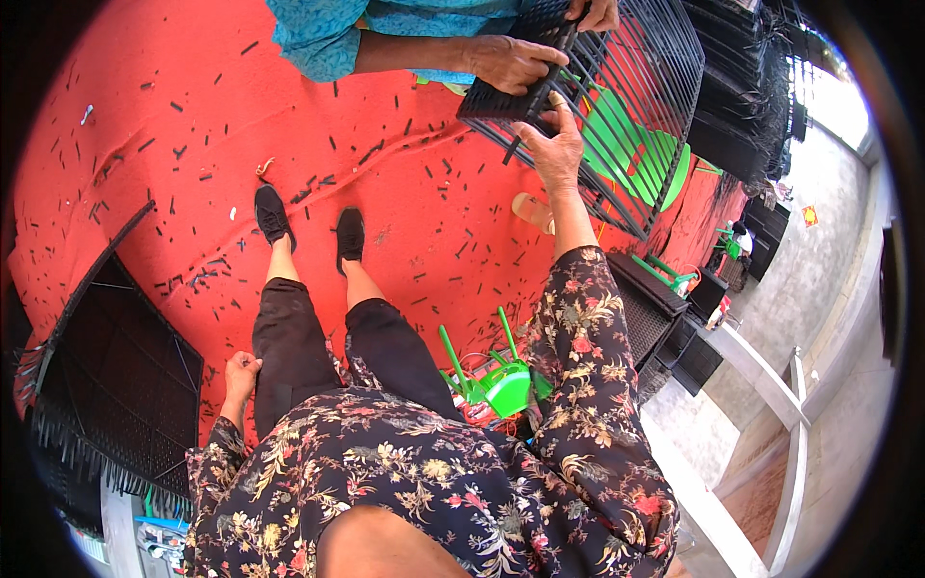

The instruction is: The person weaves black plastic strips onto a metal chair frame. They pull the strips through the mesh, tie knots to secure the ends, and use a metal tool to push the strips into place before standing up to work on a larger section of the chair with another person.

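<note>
My right hand [554, 152] reaches forward and grips the edge of a black woven rattan-like panel [491, 101], thumb and fingers closed at its dark strip. The panel adjoins a frame of long parallel black strips [650, 58]. Another person's hand [515, 64] presses on the same panel from the far side, and that person's second hand [597, 13] holds its upper end. My left hand [241, 374] hangs low beside my left knee with curled fingers; anything inside them is hidden.
Short black offcuts [202, 279] litter the red floor covering [318, 106]. A dark woven panel with fringed edges [116, 376] stands at left. Between my legs and right arm is a small green chair [506, 385]; green seats [617, 144] show behind the strips. Dark woven furniture [641, 299] sits at right.
</note>
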A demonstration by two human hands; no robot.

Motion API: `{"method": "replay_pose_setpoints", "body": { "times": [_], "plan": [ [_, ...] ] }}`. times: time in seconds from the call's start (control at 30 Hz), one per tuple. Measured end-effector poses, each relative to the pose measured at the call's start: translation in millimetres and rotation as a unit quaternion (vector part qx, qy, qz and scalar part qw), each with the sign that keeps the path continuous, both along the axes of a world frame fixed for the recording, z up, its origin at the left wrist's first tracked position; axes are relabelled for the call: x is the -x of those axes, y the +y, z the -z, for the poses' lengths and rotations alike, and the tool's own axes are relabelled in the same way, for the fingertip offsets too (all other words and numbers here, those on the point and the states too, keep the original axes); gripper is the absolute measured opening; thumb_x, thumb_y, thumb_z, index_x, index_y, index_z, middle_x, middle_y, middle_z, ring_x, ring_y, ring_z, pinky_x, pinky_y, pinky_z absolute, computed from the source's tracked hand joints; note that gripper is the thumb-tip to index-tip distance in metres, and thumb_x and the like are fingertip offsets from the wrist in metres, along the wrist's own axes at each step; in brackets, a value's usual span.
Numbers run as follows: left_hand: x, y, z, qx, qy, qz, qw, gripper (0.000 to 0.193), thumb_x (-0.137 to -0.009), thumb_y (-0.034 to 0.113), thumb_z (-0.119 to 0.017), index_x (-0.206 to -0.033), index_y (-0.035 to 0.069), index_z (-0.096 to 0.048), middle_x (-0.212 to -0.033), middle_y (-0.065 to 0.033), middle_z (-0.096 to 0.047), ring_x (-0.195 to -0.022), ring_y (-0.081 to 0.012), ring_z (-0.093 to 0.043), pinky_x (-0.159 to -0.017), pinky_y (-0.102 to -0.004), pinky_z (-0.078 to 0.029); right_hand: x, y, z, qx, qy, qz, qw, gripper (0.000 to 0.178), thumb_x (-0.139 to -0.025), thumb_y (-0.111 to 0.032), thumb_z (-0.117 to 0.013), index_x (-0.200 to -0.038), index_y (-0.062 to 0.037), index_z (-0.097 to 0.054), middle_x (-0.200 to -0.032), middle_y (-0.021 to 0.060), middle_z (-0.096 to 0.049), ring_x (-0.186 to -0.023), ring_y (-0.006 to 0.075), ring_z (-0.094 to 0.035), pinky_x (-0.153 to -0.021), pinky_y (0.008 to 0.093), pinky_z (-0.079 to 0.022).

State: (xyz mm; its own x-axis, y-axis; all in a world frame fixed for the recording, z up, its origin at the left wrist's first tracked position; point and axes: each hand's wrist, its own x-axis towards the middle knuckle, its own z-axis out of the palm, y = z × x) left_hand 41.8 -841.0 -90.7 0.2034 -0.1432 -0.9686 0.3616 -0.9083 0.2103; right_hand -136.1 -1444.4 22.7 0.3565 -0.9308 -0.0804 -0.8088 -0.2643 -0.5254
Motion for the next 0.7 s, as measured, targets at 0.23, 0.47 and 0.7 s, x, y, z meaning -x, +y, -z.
{"method": "replay_pose_setpoints", "body": {
  "times": [0.23, 0.47, 0.7],
  "plan": [
    [5.2, 7.6, 9.9, 0.026, -0.021, 0.009, 0.999, 0.010, -0.075, 0.005, -0.063, -0.072, 0.003, -0.054, -0.060, 0.0008, -0.050, -0.052, -0.0079, -0.044, -0.049, -0.0237, -0.036, 3.7, -3.6, 7.1, -0.023, -0.016, 0.005, 1.000, 0.070, -0.058, -0.022, -0.078, -0.121, -0.0081, -0.051, -0.089, 0.0062, -0.062, -0.082, 0.0180, -0.061, -0.076, 0.0305, -0.048],
    [8.5, 13.7, 12.0, 0.044, -0.063, 0.038, 0.996, 0.009, -0.076, 0.006, -0.062, -0.072, 0.003, -0.055, -0.057, 0.0015, -0.050, -0.047, -0.0069, -0.043, -0.043, -0.0231, -0.033, 1.3, -1.0, 3.2, -0.026, 0.000, 0.011, 1.000, 0.069, -0.060, -0.021, -0.077, -0.122, -0.0086, -0.051, -0.089, 0.0064, -0.062, -0.083, 0.0175, -0.060, -0.075, 0.0302, -0.048],
    [10.3, 17.0, 13.5, 0.053, -0.069, 0.037, 0.996, 0.009, -0.075, 0.006, -0.063, -0.071, 0.003, -0.055, -0.058, 0.0016, -0.051, -0.050, -0.0070, -0.043, -0.045, -0.0232, -0.034, -6.3, 1.4, -3.4, -0.029, -0.011, 0.024, 0.999, 0.064, -0.064, -0.019, -0.074, -0.122, -0.0075, -0.051, -0.088, 0.0058, -0.061, -0.079, 0.0144, -0.058, -0.072, 0.0286, -0.048]
  ]
}}
